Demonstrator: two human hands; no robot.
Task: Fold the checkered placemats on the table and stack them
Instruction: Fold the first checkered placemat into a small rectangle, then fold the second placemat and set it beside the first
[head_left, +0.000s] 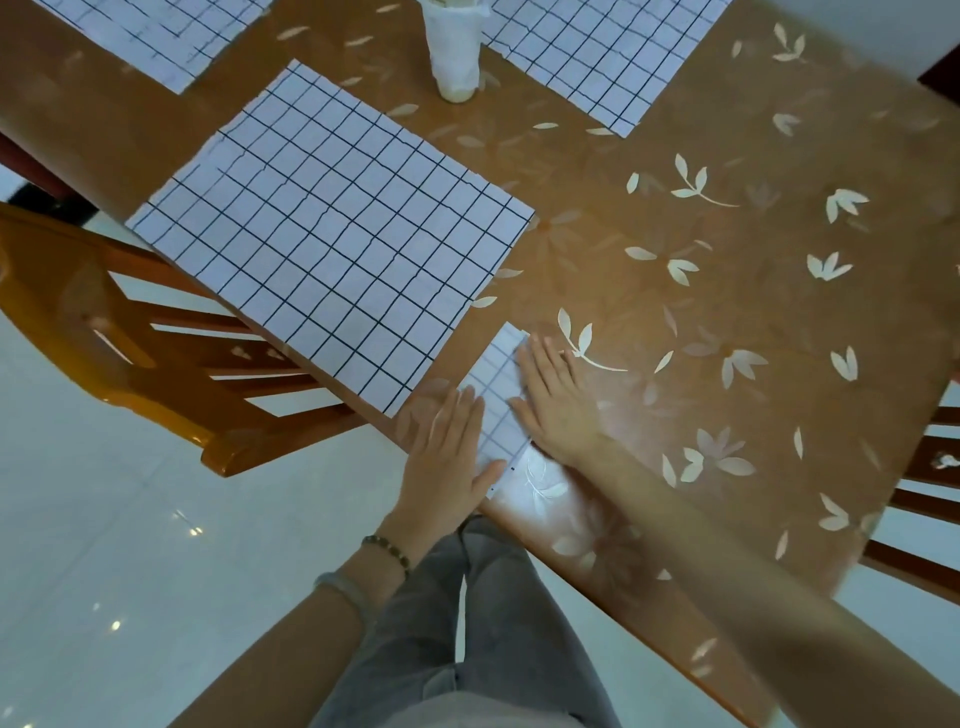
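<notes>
**A:** ok so which mat are we on? We only spot a skinny checkered strip.

**B:** That's the one. The folded placemat (500, 402) sits right at the near edge of the table (727, 322), between our hands. Its long axis runs from that edge away from us, with the far end leaning a touch right. The short side goes left to right.

**A:** Are we gripping it?

**B:** Nope, nothing's pinched. Our left hand (448, 462) lies flat along the strip's left edge, fingers straight and pointing away, thumb splayed across the near end. Our right hand (560, 402) is flat on the right side, fingertips up by the far corner, thumb reaching onto the grid. Both are palms down, fingers stretched out, just pressing.

**A:** And the rest?

**B:** A big unfolded placemat (327, 228) lies up-left of the strip, near it but not touching, turned diagonally. We see two more lying flat further back, the far-left placemat (150, 31) and the far-right placemat (602, 52). A white wrapped bottle (453, 52) stands between them. There's a wooden chair (130, 338) on our left.
</notes>
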